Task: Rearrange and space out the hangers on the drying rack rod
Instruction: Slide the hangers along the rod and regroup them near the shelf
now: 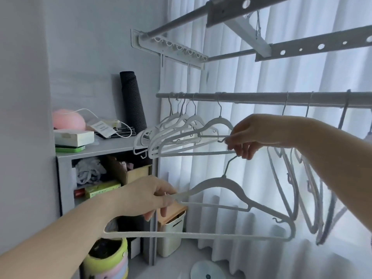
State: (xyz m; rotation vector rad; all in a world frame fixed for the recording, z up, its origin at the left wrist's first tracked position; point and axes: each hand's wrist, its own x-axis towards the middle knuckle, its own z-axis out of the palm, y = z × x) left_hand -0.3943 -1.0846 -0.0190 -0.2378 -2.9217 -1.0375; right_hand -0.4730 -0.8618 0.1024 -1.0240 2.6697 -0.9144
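A grey rod [251, 97] runs across the middle of the head view. Several white hangers [181, 125] bunch together at its left end, and one more hanger [220, 122] hangs just to their right. Several hangers [310, 190] hang spread apart at the right. My left hand [149, 198] pinches the left shoulder of a loose white hanger [237, 200] held below the rod, off it. My right hand [247, 133] pinches the right end of the hanger beside the bunch, and its lower fingers touch the loose hanger's hook.
A grey shelf unit [66, 178] stands at the left with boxes, a pink lamp [68, 119] and a dark rolled mat [132, 101] on top. Overhead rack bars [314, 47] cross above. White curtains [261, 178] hang behind. Bins [171, 234] sit on the floor.
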